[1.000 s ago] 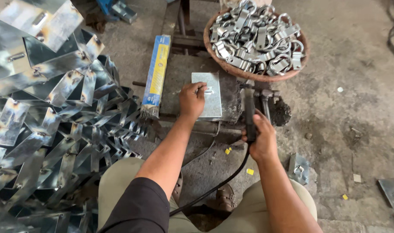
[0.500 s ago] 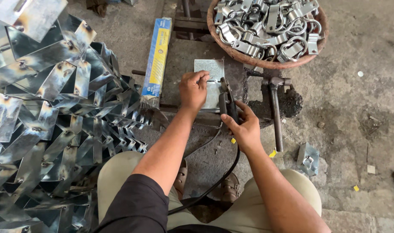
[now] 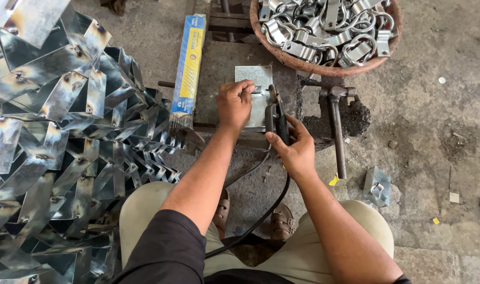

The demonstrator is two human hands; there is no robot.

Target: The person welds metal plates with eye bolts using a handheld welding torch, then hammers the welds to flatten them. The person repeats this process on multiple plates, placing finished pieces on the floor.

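A flat grey metal plate (image 3: 255,79) lies on the dark steel work block (image 3: 219,63) in front of me. My left hand (image 3: 233,105) rests on the plate, its fingertips pinching a thin welding rod near the plate's right edge. My right hand (image 3: 295,147) grips the black electrode holder (image 3: 275,113), whose jaws sit at the plate's right edge next to my left fingers. A black cable (image 3: 261,215) runs from the holder down between my knees.
A large heap of shiny folded sheet-metal pieces (image 3: 50,137) fills the left side. A blue and yellow box of welding rods (image 3: 188,66) lies left of the plate. A basket of metal clamps (image 3: 324,31) stands behind; a hammer (image 3: 337,126) and a small metal bracket (image 3: 376,185) lie right.
My right hand has brought the electrode holder leftward and up against the plate's right edge. My left hand stayed on the plate, and its fingers now meet the holder's jaws.
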